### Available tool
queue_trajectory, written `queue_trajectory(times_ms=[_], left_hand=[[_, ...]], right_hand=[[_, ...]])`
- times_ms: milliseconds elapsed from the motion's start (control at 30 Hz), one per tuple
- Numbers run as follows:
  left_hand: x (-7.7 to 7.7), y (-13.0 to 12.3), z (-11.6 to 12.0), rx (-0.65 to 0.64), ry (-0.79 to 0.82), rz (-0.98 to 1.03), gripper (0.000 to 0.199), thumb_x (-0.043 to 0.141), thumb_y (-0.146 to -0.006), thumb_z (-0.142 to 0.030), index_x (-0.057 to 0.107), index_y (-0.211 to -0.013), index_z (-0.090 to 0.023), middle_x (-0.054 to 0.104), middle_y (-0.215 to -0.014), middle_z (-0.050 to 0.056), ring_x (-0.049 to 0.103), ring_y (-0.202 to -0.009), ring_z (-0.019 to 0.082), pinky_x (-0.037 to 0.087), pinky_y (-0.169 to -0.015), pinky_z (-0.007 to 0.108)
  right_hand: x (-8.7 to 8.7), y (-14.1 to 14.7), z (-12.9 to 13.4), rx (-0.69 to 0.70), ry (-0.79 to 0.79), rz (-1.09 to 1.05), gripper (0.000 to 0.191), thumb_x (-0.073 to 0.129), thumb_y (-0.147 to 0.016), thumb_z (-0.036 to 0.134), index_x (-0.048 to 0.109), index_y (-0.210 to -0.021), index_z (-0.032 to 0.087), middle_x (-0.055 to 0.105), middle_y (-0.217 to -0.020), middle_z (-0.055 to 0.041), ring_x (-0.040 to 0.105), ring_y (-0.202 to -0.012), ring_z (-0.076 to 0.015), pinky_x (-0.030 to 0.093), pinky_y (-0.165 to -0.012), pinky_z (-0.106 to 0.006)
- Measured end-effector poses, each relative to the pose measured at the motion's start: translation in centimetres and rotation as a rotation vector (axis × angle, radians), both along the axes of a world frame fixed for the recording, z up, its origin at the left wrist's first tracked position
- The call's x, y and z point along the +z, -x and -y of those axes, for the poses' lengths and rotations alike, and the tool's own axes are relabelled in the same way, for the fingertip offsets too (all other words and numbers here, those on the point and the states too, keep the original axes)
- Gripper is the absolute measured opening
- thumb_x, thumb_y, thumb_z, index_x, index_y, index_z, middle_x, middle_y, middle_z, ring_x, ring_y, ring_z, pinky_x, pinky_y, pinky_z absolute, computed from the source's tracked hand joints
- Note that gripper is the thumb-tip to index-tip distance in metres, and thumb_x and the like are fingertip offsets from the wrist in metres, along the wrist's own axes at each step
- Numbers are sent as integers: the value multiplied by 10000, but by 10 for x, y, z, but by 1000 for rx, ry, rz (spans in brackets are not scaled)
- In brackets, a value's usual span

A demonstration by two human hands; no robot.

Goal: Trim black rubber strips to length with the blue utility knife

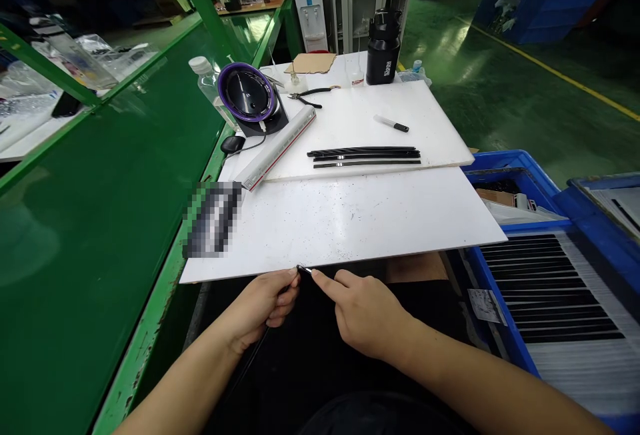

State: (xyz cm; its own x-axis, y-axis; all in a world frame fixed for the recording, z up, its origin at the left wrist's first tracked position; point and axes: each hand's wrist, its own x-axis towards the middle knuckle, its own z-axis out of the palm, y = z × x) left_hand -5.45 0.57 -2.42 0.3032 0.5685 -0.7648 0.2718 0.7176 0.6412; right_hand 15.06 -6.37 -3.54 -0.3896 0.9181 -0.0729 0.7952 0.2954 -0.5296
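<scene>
Left hand [267, 302] clenched on a thin black strip [303, 269]; tip sticks out past thumb, remainder trails down over the lap. Right hand [367, 312]: fingers curled, index extended to the strip's end. Whether it also grips something, cannot tell. Work sits just off the near edge of the white tabletop [350, 215].

Surroundings: dark specks scattered over the tabletop. Beyond, a thick white board [345, 128], with loose strips [365, 155], black, side by side near its front edge. Slim black-ended tool [393, 123] behind those; pliers [313, 93] farther back, handles spread. Tall black bottle [384, 48] upright at the far right; cardboard piece [313, 62] flat at the back.

Obstructions: long white box [280, 145] slants across the board's left side, near end at the front edge. Purple-rimmed fan [247, 93] crowds the far left, partly covering a clear bottle [203, 67]. Green rail [150, 338] hems the left; blue crate [530, 226], more black strips inside, stands close on the right. Pixelated patch at left, contents unreadable.
</scene>
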Motion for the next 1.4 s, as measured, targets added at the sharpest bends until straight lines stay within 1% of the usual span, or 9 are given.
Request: queue_trajectory(times_ms=[167,367,700,833,967,1067,1167,1267,1400], left_hand=[[0,0,0,0,-4,5,319,539,-853,-489,439,-784,-193,281,-555,-89,162,-457,47,112,-418,167],[0,-1,0,-5,-4,-1,318,541,-849,-488,444,-786,-192,283,-559,-87,165,-461,48,120,-416,165],[-2,4,-4,-3,18,24,326,570,-847,-486,452,-780,-189,285,-558,-86,155,-454,41,115,-410,153],[3,3,-1,47,71,111,283,577,-847,-439,486,-779,-180,304,-536,-76,166,-438,39,112,-398,146],[22,0,8,91,74,255,282,603,-846,-432,559,-773,-164,391,-515,-38,208,-410,39,141,-375,145],[42,-7,18,85,66,334,297,618,-845,-437,589,-749,-157,445,-498,-9,227,-378,41,152,-355,154],[64,-18,30,76,57,418,313,603,-862,-448,612,-743,-158,468,-473,8,271,-346,55,162,-343,167],[86,-31,42,36,28,536,341,564,-890,-461,623,-740,-160,482,-451,22,308,-326,70,158,-341,185],[111,-45,54,-59,4,548,395,551,-891,-494,618,-697,-157,471,-477,34,366,-386,98,217,-387,225]], right_hand=[[0,-1,-1,-41,39,-111,639,419,-897,135,446,-1524,255,659,-1035,-41,608,-721,-157,457,-648,-268],[1,-1,-1,-49,50,-128,647,423,-893,132,442,-1527,263,660,-1044,-36,605,-713,-155,470,-653,-266],[4,4,-1,53,-30,136,693,447,-879,120,374,-1559,237,644,-974,-72,559,-573,-142,333,-478,-266],[1,2,1,4,-54,83,633,445,-910,143,425,-1534,243,655,-995,-72,584,-596,-153,401,-505,-271],[-1,-17,0,-155,-121,-196,516,366,-997,162,491,-1492,234,686,-1005,-61,637,-728,-164,522,-659,-286],[-1,-40,-4,-247,-230,-339,530,329,-1002,128,454,-1510,209,693,-1030,-69,659,-841,-178,556,-767,-315],[-2,-67,-14,-318,-397,-361,553,353,-992,109,404,-1533,210,680,-1067,-80,659,-963,-202,559,-836,-354],[-10,-90,-28,-386,-600,-357,538,420,-978,113,441,-1506,211,674,-1100,-84,652,-998,-207,550,-864,-364],[-25,-106,-41,-506,-639,-349,510,435,-979,131,474,-1479,219,681,-1051,-53,670,-915,-190,560,-819,-349]])
